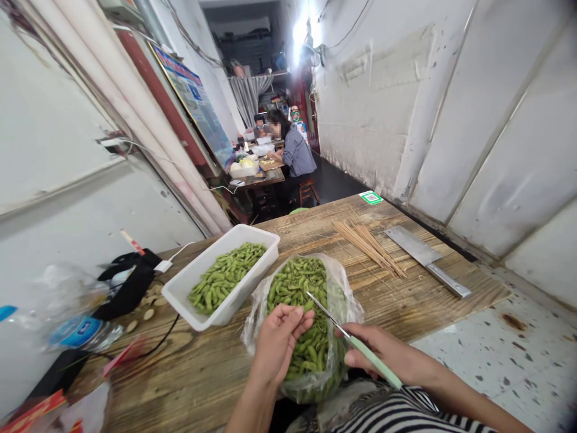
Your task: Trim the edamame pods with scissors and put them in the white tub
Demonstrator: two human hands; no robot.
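Observation:
Over a clear plastic bag (345, 288) full of green soybean pods (293, 279), my left hand (279, 337) pinches a pod (308, 305) between thumb and fingers. My right hand (378, 349) grips a pair of scissors (360, 346) with pale green handles. Their narrow blades point up and left, with the tips close to the pod in my left hand. Just left of the bag stands a white plastic tub (198, 319) partly filled with more pods (225, 273).
On the wooden table (297, 228) lie thin bamboo skewers (369, 243) and a cleaver (426, 255) at the right. A water bottle (85, 332), a black cable and a white charger (163, 265) are on the left. A seated person (297, 150) works at another table behind.

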